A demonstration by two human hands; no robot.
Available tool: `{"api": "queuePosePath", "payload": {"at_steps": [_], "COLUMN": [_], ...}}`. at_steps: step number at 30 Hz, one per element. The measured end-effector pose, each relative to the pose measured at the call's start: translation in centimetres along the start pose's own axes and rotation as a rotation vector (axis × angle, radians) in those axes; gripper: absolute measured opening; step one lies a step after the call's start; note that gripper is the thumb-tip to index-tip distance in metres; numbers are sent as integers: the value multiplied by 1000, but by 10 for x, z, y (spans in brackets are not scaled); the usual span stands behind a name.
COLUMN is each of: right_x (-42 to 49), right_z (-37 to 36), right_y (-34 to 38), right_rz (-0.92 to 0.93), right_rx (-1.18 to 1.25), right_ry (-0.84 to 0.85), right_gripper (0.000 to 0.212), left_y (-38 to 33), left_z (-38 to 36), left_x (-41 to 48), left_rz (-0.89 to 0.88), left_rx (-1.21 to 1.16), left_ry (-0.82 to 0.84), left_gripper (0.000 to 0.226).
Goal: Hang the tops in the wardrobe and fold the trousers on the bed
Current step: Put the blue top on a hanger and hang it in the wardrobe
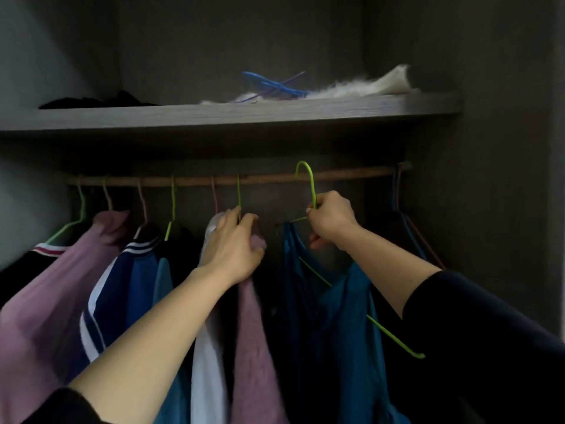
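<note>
A teal blue top (336, 325) hangs on a green wire hanger (312, 185), whose hook is raised just in front of the wooden rail (275, 179). My right hand (331, 221) grips the hanger's neck below the hook. My left hand (235, 249) holds the shoulder of a mauve knitted top (256, 347) that hangs on the rail, at the base of its green hanger. Left of it hang a white top (208, 356), a blue top, a navy striped top (122, 286) and a pink top (61, 286).
A grey shelf (229, 113) runs above the rail, with loose blue hangers (275, 87), white fluffy fabric (367, 85) and a dark garment (101, 101) on it. Bare hangers (403, 215) hang at the rail's right end. A gap lies between the mauve top and them.
</note>
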State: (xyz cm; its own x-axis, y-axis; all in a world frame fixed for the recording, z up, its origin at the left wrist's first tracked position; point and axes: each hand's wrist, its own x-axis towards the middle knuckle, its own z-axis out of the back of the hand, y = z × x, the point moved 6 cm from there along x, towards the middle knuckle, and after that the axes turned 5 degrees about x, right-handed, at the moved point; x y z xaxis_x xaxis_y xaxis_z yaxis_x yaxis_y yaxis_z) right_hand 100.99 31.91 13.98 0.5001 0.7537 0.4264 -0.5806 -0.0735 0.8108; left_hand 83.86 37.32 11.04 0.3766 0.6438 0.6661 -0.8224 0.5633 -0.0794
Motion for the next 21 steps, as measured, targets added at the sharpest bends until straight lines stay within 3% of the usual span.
{"api": "queuePosePath", "payload": {"at_steps": [6, 9, 12, 17, 21], "right_x": [58, 81, 97, 106, 105], "right_z": [-27, -45, -64, -88, -100], "right_y": [14, 11, 7, -8, -22], "right_rz": [-51, -137, -171, -163, -148], "right_rx": [35, 98, 142, 247, 299], "right_ry": [-69, -19, -13, 0, 36], "right_gripper": [15, 26, 24, 6, 9], "left_y": [11, 13, 19, 21, 22], "left_z": [-6, -9, -13, -10, -5], "left_x": [66, 89, 108, 119, 119], "left_rz": [-46, -116, -193, -265, -281], "left_rx": [46, 44, 25, 136, 156], "left_ry": [-30, -53, -38, -73, -152], "left_gripper": [71, 81, 87, 79, 69]}}
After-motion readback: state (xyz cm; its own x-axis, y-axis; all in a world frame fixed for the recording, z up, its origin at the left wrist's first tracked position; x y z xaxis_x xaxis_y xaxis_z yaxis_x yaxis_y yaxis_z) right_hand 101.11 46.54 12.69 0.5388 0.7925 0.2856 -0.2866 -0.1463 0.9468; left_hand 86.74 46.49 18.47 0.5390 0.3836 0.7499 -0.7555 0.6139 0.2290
